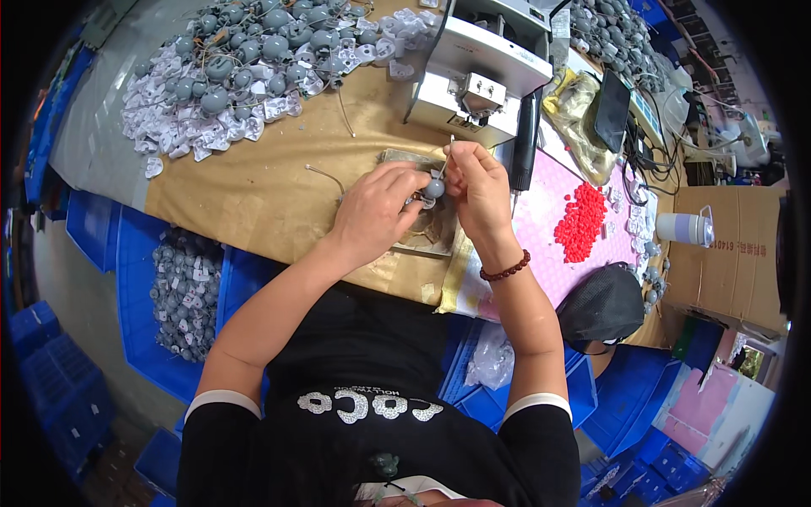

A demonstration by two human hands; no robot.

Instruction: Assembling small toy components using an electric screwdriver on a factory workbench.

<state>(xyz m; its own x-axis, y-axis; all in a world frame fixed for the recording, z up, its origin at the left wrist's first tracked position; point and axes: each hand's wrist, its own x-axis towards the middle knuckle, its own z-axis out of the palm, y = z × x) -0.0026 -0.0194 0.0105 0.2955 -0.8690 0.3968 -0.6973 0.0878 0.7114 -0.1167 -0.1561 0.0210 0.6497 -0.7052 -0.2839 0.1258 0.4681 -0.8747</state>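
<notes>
- Brown workbench (253,194), grey ball pile (245,59) at back, white machine (486,63) ahead.
- Left hand (376,211) pinching small grey ball (433,189), above bench centre.
- Right hand (477,190) clamped on thin wire (446,156) rising from ball.

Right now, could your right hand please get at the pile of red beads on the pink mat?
Probably yes: the red beads lie just right of the right hand with bare pink mat between, though its fingers hold a grey ball.
</notes>
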